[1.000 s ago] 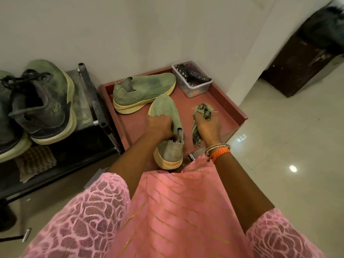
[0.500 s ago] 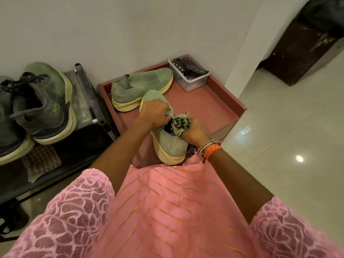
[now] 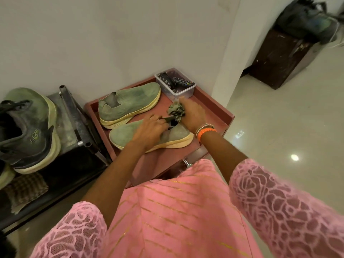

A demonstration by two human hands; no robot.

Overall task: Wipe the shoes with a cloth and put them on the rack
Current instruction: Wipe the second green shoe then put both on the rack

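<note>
The scene is lit softly and evenly from overhead, and no hard shadows are cast on the wall (image 3: 111,34). Two ceiling lights are mirrored as small bright spots on the glossy floor (image 3: 279,127), one round at the right and one fainter nearer the red table (image 3: 226,113). Under the shoe rack (image 3: 70,112) the shade is deep and detail is lost. Colours are rendered slightly muted, with a greenish-grey cast. Strong wide-angle distortion is seen: the wall corner is bent and the edges are stretched. Motion blur is visible on the right hand (image 3: 193,113), the cloth (image 3: 176,112) and the dark bundle at the upper right (image 3: 307,19); the pink sleeves (image 3: 288,211) at the bottom are softened.
</note>
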